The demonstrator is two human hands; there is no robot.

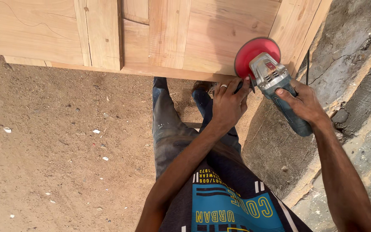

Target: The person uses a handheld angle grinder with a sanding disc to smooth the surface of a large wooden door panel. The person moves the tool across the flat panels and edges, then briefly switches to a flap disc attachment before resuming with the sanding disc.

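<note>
A teal and grey angle grinder [280, 92] with a red sanding disc [250, 52] rests its disc against the pale wooden door panel [202, 38] near the lower right edge. My right hand [303, 102] grips the grinder's body from the right. My left hand [229, 101], a ring on one finger, holds the black side handle just below the disc. Both arms reach forward over my dark jeans and printed shirt.
The door panel [44, 30] spans the top of the view, with raised frames and a bottom rail. Sandy, dusty ground [56, 150] with small white scraps lies to the left. A rough concrete ledge [348, 86] runs along the right. A black cable [308, 64] hangs behind the grinder.
</note>
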